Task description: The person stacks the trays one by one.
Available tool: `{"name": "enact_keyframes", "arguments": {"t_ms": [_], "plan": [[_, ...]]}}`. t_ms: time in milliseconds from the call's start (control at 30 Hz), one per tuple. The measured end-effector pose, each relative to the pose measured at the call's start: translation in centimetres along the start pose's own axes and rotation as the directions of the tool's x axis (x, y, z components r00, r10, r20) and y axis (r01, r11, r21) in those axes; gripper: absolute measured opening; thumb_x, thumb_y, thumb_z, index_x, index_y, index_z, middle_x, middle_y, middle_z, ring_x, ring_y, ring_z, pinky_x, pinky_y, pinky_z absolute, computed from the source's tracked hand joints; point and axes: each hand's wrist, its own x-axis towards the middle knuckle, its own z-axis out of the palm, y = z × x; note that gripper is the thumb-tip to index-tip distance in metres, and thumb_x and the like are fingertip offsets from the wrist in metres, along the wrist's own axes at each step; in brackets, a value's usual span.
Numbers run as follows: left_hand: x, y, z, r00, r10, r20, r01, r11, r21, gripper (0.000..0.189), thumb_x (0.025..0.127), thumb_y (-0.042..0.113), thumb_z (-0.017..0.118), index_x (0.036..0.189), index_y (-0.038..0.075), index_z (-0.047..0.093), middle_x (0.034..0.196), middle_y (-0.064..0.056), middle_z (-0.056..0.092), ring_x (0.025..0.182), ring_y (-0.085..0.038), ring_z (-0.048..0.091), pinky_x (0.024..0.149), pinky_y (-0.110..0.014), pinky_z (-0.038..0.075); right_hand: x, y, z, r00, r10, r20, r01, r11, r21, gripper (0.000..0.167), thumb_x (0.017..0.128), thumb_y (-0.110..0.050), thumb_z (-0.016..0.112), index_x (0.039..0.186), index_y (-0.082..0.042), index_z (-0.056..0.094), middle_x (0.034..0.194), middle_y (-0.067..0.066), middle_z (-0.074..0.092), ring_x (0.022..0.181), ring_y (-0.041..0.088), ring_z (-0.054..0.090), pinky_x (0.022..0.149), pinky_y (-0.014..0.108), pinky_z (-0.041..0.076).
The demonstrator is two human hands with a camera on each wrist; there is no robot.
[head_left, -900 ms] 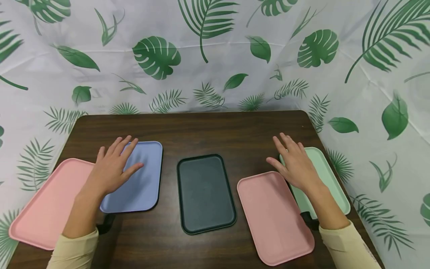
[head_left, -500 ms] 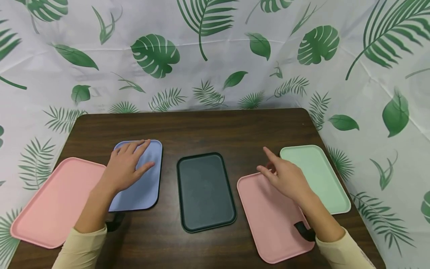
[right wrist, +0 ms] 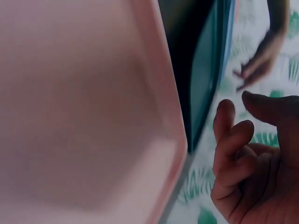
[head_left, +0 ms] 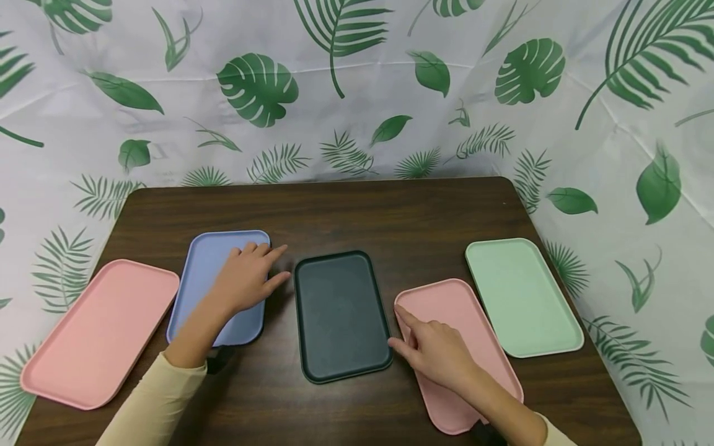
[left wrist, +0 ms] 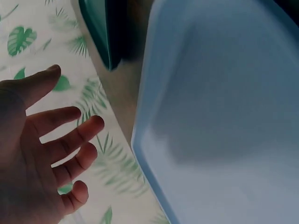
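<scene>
My left hand (head_left: 245, 279) hovers over the right side of a blue tray (head_left: 203, 266), its index finger and thumb reaching toward a dark green tray (head_left: 343, 319). In the left wrist view those fingers (left wrist: 70, 144) are loosely bent with nothing between them, beside the blue tray (left wrist: 224, 116). My right hand (head_left: 437, 353) is over the right-hand pink tray (head_left: 474, 328), index finger and thumb extended to the left, other fingers curled in. Its thumb tip overlaps the dark green tray's right edge in the head view. The right wrist view has this hand (right wrist: 252, 163) holding nothing.
Another pink tray (head_left: 100, 334) lies tilted at the far left, and a light green tray (head_left: 524, 297) at the far right. All lie on a dark wooden table (head_left: 334, 217). Behind it hangs a white leaf-print cloth (head_left: 357, 93).
Both hands have moved inward toward the dark green tray, the left rightward and the right leftward and nearer the front. My right fingers went from spread to partly curled. The trays stay put.
</scene>
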Motion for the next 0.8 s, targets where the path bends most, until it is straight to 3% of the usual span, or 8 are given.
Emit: {"name": "enact_keyframes", "arguments": {"t_ms": [300,800], "plan": [[1.7,1.3,1.5,0.995,-0.008,0.096,0.003,0.999,0.050,0.060,0.093,0.046,0.064,0.139,0.008,0.056,0.114,-0.013,0.062,0.093,-0.032,0.053,0.067,-0.042,0.035,-1.8,-1.5,2.7,0.999,0.040,-0.012,-0.040,0.999,0.028,0.064,0.088,-0.037,0.072,0.139,-0.003,0.055,0.049,-0.022,0.040,0.043,-0.002,0.037,0.042,0.025,0.033],[2.8,2.1,3.1,0.987,-0.013,0.161,0.001,0.997,0.071,0.064,0.089,0.043,0.071,0.139,0.008,0.055,0.122,-0.014,0.063,0.101,-0.032,0.054,0.074,-0.045,0.036,-1.5,-1.2,4.8,0.998,0.068,-0.003,-0.068,0.993,0.092,0.057,0.089,-0.028,0.071,0.134,0.003,0.057,0.053,-0.021,0.045,0.045,-0.001,0.040,0.044,0.024,0.035]]}}
